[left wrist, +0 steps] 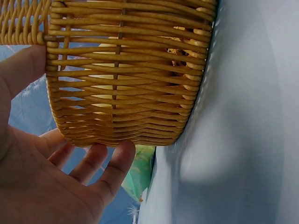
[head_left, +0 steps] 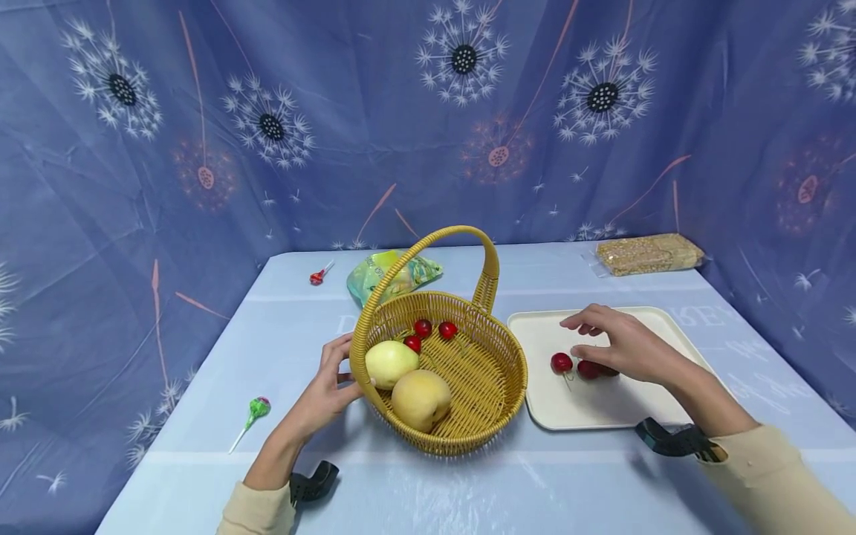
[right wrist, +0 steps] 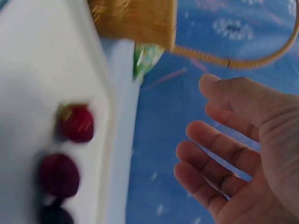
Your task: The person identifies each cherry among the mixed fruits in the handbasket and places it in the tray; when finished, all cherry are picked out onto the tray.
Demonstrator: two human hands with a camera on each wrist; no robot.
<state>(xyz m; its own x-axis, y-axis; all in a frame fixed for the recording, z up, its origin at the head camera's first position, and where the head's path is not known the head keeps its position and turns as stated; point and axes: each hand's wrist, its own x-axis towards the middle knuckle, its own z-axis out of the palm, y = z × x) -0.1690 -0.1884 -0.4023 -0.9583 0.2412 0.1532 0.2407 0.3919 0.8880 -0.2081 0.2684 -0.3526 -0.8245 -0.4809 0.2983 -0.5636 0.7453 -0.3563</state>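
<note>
A woven yellow basket [head_left: 468, 416] with a handle stands mid-table, holding two pale yellow fruits [head_left: 420, 397] and three cherries [head_left: 423, 328]. My left hand [head_left: 328, 386] rests open against the basket's left wall [left wrist: 121, 88], thumb by the rim, fingers straight. To the right lies a cream tray [head_left: 602, 409] with cherries [head_left: 562, 362] on it. My right hand [head_left: 622, 345] hovers open just over those cherries [right wrist: 74, 123], fingers loosely spread, holding nothing.
A green-wrapped lollipop [head_left: 254, 412] lies front left, a red lollipop [head_left: 318, 276] and a green snack bag [head_left: 391, 273] behind the basket, a packet of crackers [head_left: 647, 254] at the back right. Blue patterned cloth hangs around the table.
</note>
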